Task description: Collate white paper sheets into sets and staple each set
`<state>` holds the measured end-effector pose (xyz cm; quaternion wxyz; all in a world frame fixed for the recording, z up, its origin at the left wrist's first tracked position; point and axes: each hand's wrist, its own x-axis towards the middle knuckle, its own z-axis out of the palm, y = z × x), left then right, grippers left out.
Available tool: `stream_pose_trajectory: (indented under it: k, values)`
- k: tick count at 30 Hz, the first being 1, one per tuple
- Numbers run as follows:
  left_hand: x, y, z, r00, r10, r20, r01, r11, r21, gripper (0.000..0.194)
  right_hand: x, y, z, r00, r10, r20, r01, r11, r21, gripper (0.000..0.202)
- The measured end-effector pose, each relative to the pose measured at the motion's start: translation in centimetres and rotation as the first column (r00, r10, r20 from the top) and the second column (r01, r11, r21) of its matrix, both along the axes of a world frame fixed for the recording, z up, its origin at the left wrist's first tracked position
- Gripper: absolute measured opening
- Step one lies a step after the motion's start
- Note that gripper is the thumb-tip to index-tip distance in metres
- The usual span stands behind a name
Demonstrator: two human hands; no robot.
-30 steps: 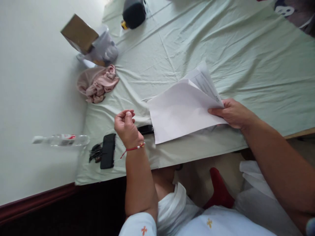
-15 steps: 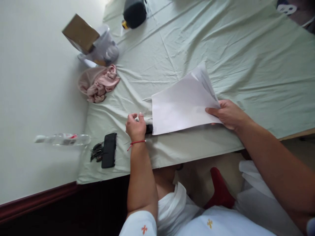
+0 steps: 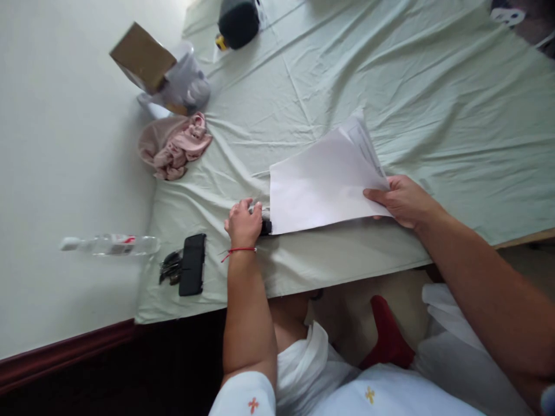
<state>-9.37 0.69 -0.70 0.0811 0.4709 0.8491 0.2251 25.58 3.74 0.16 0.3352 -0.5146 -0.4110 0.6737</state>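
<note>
A pale wall rises on the left, and a counter spread with a wrinkled, light green cloth runs along it. Over the near part of this counter is a bundle of papers, the top sheet blank, with the printed edges of others fanning out behind its far right corner. The right hand holds the papers at their right side, thumb flat on top and fingers underneath.

Just left of the papers is the left hand, a thin red bracelet at its wrist. Its fingers are bent and slightly parted, the thumb a little away from them; I cannot tell whether it grips anything. A small black object shows between this hand and the papers, partly hidden.

Farther left of the papers lie a black phone, a dark bunch of keys touching or just beside it, and a clear bottle with a white cap. Beyond the papers to the left are a crumpled pink cloth, a plastic bag and a brown box; farther beyond them sits a rounded dark case.
</note>
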Motion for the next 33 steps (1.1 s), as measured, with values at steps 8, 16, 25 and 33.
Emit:
stream_pose_trajectory:
  k: [8, 16, 25, 33]
  values:
    - [1.7, -0.5, 0.7, 0.994, -0.015, -0.108, 0.007, 0.997, -0.076, 0.022, -0.1, 0.1, -0.1, 1.000, 0.009, 0.016, -0.010, 1.000, 0.016, 0.022]
    - [2.9, -0.7, 0.8, 0.986, 0.027, -0.164, -0.027, 1.000, 0.003, 0.024, 0.3, 0.0, -0.2, 1.000, 0.018, 0.021, -0.019, 0.999, 0.035, 0.015]
    - [5.6, -2.6, 6.0, 0.996, -0.051, 0.077, -0.010, 0.766, 0.643, 0.022, 0.7, -0.2, -0.6, 0.996, -0.087, 0.014, 0.084, 0.987, 0.137, 0.016]
    - [15.7, -15.8, 14.3, 0.873, -0.458, 0.170, 0.264, 0.735, 0.625, 0.013, 0.5, -0.2, -0.7, 0.980, -0.192, 0.047, 0.182, 0.968, 0.173, 0.010]
